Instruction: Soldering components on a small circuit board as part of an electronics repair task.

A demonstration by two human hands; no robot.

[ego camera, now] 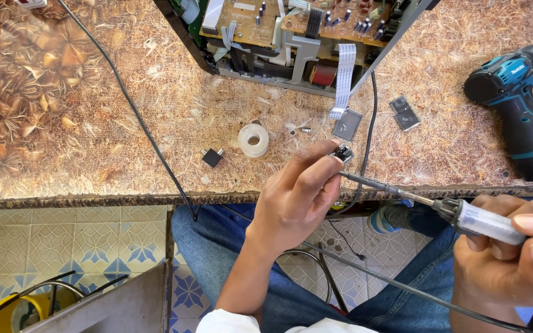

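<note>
My left hand (300,188) pinches a small black electronic component (343,152) between thumb and fingertips, just above the table's front edge. My right hand (513,253) grips a soldering iron (464,213) by its clear handle, at the lower right. The iron's thin metal tip reaches left and touches the component. Its cord runs down across my jeans.
An opened device with circuit boards (297,31) and a white ribbon cable (342,80) sits at the table's far side. A roll of white tape (253,140), a small black part (212,157), two metal plates (347,124) and a teal cordless drill (519,105) lie on the patterned tabletop (94,123).
</note>
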